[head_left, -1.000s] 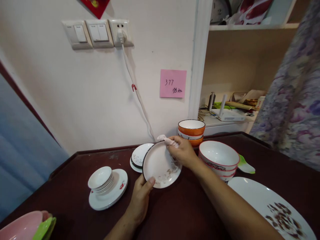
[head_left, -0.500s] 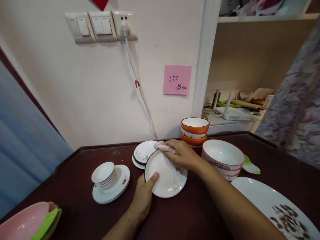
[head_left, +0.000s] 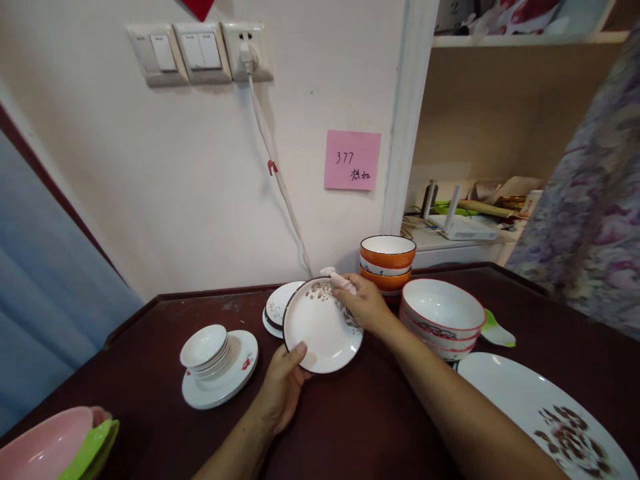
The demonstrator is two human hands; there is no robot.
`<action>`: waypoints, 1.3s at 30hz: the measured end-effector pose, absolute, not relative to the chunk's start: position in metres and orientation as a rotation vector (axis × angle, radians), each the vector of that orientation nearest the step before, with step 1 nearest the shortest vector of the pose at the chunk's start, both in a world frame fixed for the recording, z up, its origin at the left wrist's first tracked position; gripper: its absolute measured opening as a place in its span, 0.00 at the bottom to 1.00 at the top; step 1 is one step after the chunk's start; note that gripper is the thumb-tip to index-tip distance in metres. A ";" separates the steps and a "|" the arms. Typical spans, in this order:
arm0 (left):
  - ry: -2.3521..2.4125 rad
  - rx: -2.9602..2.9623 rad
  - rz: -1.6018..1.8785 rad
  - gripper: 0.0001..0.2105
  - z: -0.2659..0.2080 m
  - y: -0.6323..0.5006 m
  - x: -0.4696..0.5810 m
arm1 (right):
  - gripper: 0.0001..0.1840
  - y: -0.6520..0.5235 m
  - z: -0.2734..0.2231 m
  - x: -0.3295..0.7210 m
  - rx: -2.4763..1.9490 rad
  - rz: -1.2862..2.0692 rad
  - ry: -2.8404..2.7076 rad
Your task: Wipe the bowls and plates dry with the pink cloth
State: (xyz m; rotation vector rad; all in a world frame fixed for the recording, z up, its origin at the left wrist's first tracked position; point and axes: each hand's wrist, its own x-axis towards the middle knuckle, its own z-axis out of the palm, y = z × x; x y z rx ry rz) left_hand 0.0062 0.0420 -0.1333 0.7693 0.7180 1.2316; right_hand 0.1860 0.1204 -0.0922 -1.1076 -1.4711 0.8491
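A white plate with a dark rim and brown flower print is tilted up above the table. My left hand grips its lower left edge, thumb on the face and fingers behind. At the upper right rim, my right hand is closed on a pale pink cloth that touches the plate. Part of the cloth is hidden by the fingers. Just behind the held plate lie similar plates, stacked and partly covered by it.
Small white bowls sit on white plates at left. Orange bowls and red-rimmed bowls stand at right, beside a green-edged spoon and a large floral plate. A pink dish is at front left.
The plate has turned in my hands, its flower print now at the top and right, and has risen slightly to the left. My right hand and the cloth have shifted along the rim.
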 end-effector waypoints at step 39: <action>0.875 0.660 1.393 0.24 -0.137 0.049 0.015 | 0.14 0.113 -0.096 0.176 -1.024 0.653 -1.590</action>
